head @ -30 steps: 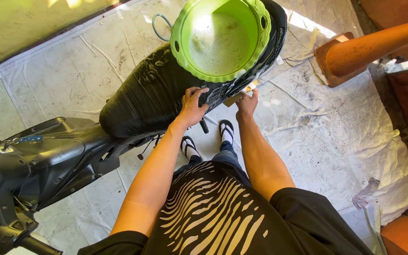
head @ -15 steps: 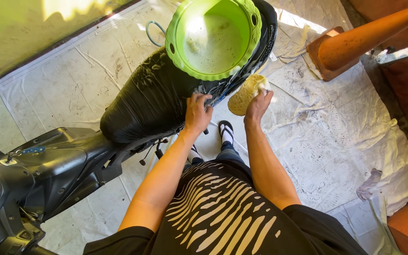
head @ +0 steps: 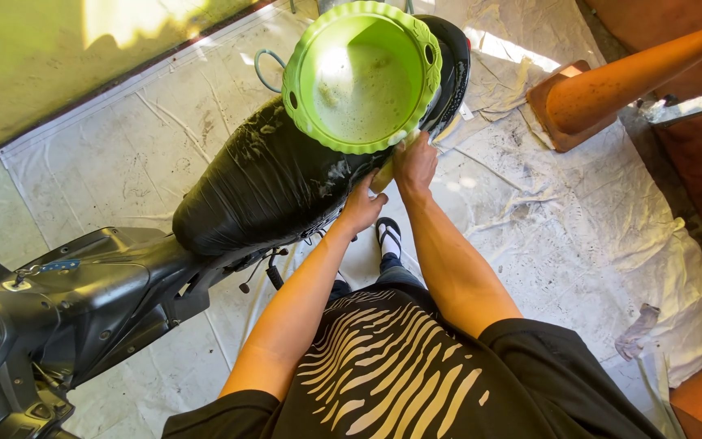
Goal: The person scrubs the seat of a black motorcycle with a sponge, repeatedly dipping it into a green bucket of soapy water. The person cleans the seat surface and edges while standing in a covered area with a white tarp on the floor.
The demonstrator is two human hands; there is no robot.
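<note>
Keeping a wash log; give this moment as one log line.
left hand: on soapy seat | right hand: presses sponge by basin | basin: on seat

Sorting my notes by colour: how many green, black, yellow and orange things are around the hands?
Green: 1, the basin
Black: 1, the scooter seat
Yellow: 1, the sponge at the right hand
Orange: 1, the cone
Total: 4
</note>
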